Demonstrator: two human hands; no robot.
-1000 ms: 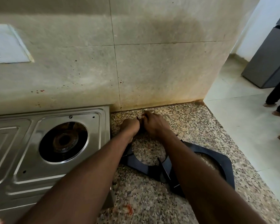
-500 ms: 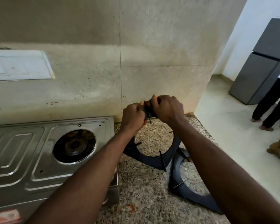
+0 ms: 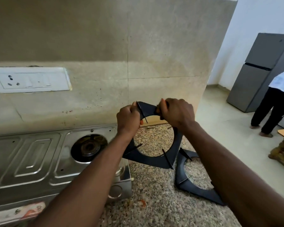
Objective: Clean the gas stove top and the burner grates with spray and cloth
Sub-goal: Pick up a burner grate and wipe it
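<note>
Left grip [image 3: 129,118], right grip [image 3: 175,112] both clench top corner of burner grate [image 3: 147,159], which hangs upright below grip, over desk [image 3: 154,202]. Second grate [image 3: 202,193] flat, lower right. We judge grate-cleaning step; next needs spray, cloth.

Light: soft daylight from 3 o'clock, where the white wall [image 3: 261,17] and floor [image 3: 228,128] read brightest (close to washed out). The tiled wall [image 3: 105,89] carries a darker band from 10 to 12 o'clock. The stove top [image 3: 39,161] at 8 o'clock shows dull, broad reflections along its pressed ridges. Left hand [image 3: 129,118], right hand [image 3: 177,112] and burner grate [image 3: 147,159] are underexposed, with weak surface detail. Wide-angle bending tilts the fridge [image 3: 261,71] at 3 o'clock. The centre is acceptably sharp; the edges are soft.
</note>
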